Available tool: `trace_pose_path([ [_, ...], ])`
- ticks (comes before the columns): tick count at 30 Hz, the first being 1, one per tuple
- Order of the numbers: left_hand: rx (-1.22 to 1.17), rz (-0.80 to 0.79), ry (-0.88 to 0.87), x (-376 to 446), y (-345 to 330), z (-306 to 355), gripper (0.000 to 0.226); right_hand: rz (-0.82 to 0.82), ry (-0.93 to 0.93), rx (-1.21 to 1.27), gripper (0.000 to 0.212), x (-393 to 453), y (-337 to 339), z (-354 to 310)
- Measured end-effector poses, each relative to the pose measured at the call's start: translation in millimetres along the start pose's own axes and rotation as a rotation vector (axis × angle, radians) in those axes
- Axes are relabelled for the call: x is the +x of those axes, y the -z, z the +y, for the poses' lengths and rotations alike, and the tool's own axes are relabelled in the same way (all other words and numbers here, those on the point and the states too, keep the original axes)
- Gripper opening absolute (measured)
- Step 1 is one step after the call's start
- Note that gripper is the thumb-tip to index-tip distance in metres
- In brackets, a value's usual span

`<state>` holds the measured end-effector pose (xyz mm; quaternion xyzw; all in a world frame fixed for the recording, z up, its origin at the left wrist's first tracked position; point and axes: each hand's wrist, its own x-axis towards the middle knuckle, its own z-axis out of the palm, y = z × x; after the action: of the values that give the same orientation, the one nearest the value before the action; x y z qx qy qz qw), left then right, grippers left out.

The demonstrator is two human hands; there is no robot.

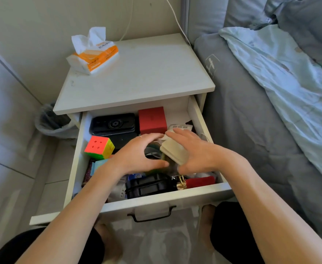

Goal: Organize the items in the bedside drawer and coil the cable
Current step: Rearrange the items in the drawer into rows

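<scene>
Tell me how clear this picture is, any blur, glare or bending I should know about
Head view: soft, even daylight with no hard glare; the left hand and right hand are slightly motion-smeared over the drawer, while the cube and red box stay fairly sharp; wide-angle bending curves the wall panels and bed edges; the frame's lower edge is soft.
</scene>
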<state>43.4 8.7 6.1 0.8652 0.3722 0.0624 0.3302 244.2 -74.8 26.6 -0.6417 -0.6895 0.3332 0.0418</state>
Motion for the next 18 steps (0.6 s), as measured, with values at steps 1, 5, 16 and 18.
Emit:
trace_pose_path([
  [1,0.011,-0.006,0.020,-3.2,1.2,-2.4,0.089,-0.014,0.011,-0.040,0.111,4.7,-1.1,-0.4],
  [5,0.019,0.024,0.101,-14.9,-2.1,-10.7,0.092,-0.013,-0.013,-0.131,0.110,23.5,1.3,5.5],
  [16,-0.622,0.443,0.430,-12.3,8.0,-20.4,0.071,-0.010,-0.276,-0.140,0.081,78.6,-5.7,5.8],
  [18,-0.656,0.428,0.453,-11.5,9.1,-21.5,0.071,0.031,-0.317,-0.163,0.080,86.0,-10.6,0.6],
])
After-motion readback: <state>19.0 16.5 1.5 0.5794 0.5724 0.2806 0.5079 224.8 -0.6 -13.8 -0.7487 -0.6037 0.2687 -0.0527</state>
